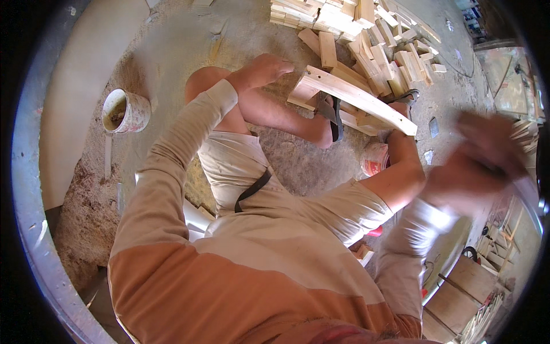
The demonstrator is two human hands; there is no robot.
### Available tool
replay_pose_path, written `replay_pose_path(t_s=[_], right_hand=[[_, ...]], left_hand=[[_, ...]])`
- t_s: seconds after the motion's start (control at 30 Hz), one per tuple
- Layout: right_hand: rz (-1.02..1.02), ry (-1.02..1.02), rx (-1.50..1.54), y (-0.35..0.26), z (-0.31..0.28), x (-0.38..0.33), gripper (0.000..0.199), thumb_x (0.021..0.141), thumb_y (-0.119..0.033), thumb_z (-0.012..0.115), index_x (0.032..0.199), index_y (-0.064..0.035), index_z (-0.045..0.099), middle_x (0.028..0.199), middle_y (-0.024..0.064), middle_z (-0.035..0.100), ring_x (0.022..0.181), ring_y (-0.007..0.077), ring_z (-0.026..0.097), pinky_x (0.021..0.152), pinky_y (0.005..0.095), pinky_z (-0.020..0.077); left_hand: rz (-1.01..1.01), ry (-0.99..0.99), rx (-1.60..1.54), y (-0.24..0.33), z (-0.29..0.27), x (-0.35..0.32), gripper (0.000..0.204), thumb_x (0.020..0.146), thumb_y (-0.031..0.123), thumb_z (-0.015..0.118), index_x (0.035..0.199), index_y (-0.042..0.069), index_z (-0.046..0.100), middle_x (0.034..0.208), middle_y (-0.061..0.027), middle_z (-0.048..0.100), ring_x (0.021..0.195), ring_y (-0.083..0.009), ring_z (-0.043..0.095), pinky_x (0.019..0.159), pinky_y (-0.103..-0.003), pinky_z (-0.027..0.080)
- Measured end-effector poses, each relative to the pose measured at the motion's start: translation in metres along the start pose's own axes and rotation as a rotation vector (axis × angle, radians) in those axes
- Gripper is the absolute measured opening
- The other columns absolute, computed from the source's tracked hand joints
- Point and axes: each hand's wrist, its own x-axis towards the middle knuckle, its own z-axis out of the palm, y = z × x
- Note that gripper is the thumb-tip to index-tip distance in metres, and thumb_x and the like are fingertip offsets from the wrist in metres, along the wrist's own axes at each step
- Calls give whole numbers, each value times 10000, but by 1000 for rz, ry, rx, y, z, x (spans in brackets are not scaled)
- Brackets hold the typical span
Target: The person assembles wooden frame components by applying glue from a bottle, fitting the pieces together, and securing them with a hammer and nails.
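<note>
My left hand (263,71) is raised over my left knee, its fingers curled together; whatever they hold, if anything, is hidden. My right hand (484,155) is out at the far right, smeared by motion. A dark shape shows at it, too blurred to name. Between my legs and beyond them sits a pale wooden piece (361,100): a long board with a shorter block (302,94) at its left end. It lies across my sandalled feet, near the sandal (337,119), and its right end reaches my right shin. Neither hand touches it.
Several cut wood blocks (372,60) lie in a loose heap ahead, with stacked boards (309,14) behind. A dirty white bucket (127,112) stands at the left, a red-and-white tub (375,159) by my right leg. Brown boxes or panels (458,295) are at the lower right.
</note>
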Motion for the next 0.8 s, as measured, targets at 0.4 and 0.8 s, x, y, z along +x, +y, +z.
replay_pose_path(t_s=[0.4, 0.8], right_hand=[[597, -225, 238, 3, -2, -12, 278, 1031, -287, 586, 863, -66, 609, 604, -9, 485, 497, 89, 426, 437, 274, 300], [712, -951, -43, 49, 6, -240, 223, 914, -171, 718, 935, 9, 589, 702, 210, 561, 594, 251, 536, 567, 392, 450]], left_hand=[[1, -167, 109, -3, -11, 4, 292, 815, 146, 687, 1104, 122, 661, 877, -157, 690, 872, -368, 682, 756, -509, 519], [202, 38, 212, -4, -7, 9, 272, 858, 63, 637, 1121, 104, 694, 1029, -125, 707, 960, -343, 677, 810, -472, 533]])
